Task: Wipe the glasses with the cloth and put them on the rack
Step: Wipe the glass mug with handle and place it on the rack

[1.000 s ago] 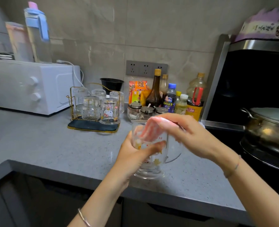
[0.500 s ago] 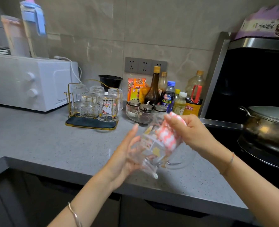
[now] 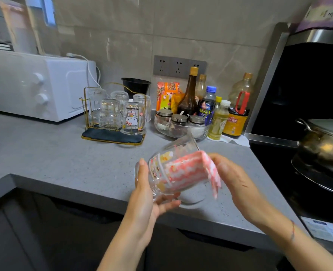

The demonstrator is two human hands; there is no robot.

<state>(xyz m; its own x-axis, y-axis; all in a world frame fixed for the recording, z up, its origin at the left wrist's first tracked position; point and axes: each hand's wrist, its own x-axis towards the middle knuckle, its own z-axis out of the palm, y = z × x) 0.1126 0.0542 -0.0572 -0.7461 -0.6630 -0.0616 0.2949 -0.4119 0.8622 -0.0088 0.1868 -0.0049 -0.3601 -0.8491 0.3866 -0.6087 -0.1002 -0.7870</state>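
Pink cloth, one: our right hand grips it inside one glass, left hand cupping; five glasses beyond.

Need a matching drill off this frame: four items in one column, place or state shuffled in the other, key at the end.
Items:
1. held glass
2. cloth
3. cartoon-cat glass
4. pot

Place or state:
A. upside down on the rack
B. far right, on the dark cooktop
C. tilted, gripped by the left hand
D. pink and white, pinched by the right hand

Pairs: 1-C, 2-D, 3-A, 4-B.
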